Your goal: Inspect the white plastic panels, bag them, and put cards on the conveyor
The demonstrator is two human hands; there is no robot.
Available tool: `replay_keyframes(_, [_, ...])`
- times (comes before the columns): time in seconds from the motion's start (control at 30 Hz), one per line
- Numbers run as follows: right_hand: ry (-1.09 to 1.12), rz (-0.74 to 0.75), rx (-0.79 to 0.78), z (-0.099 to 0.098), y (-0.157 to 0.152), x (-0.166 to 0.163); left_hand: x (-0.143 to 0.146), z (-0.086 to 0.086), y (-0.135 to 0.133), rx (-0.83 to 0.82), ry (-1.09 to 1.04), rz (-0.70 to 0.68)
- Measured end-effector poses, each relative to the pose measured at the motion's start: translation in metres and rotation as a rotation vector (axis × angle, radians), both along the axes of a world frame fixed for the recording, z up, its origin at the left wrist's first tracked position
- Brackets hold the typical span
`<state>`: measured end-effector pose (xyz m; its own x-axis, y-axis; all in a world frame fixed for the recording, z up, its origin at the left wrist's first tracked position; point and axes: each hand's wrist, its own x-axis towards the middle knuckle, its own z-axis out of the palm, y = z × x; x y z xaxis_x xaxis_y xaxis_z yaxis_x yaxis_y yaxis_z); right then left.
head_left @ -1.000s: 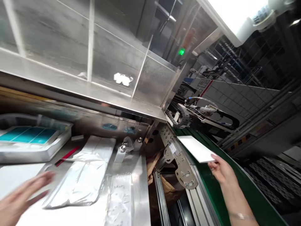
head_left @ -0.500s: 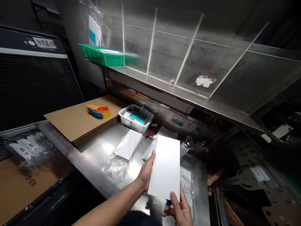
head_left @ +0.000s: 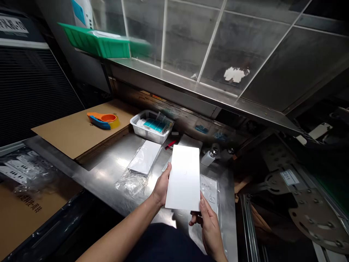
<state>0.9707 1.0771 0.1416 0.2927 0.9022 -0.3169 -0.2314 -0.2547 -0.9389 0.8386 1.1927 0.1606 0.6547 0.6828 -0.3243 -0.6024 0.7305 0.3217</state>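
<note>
A plain white rectangular panel (head_left: pixel 183 178) is held up above the metal table by both hands. My left hand (head_left: pixel 163 185) grips its left edge, the thumb lying along the side and the other fingers hidden behind. At the lower right corner, my right hand (head_left: pixel 205 218) pinches the panel, with some fingertips showing beneath it. Left of the panel, another white panel (head_left: pixel 145 157) lies on a crumpled clear plastic bag (head_left: pixel 132 183). Partly behind my right hand rests a bagged white part (head_left: pixel 209 185).
A metal table (head_left: pixel 109 174) carries a white bin (head_left: pixel 152 135) with teal items, a red tool (head_left: pixel 170 145) and a pump bottle (head_left: pixel 209 157). An orange-and-blue tape dispenser (head_left: pixel 103 120) sits on cardboard (head_left: pixel 73 136). A green tray (head_left: pixel 109 45) stands on the shelf above; machinery (head_left: pixel 305 211) is right.
The view has shifted, so the surroundings appear higher and further left. Both hands still hold the white panel, which now sits slightly further left and is more upright in the picture.
</note>
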Motion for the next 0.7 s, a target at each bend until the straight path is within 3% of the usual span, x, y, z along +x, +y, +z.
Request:
replay_keyframes(0.43, [0.046, 0.060, -0.005, -0.003, -0.003, 0.009, -0.001, -0.010, 0.003, -0.019, 0.103, 0.052])
replay_keyframes(0.6, [0.076, -0.034, -0.011, -0.012, 0.008, 0.015, -0.001, -0.014, 0.006, -0.012, 0.191, 0.101])
replay_keyframes(0.7, [0.239, -0.102, -0.079, -0.019, 0.026, 0.012, 0.009, -0.015, -0.005, 0.139, 0.283, 0.142])
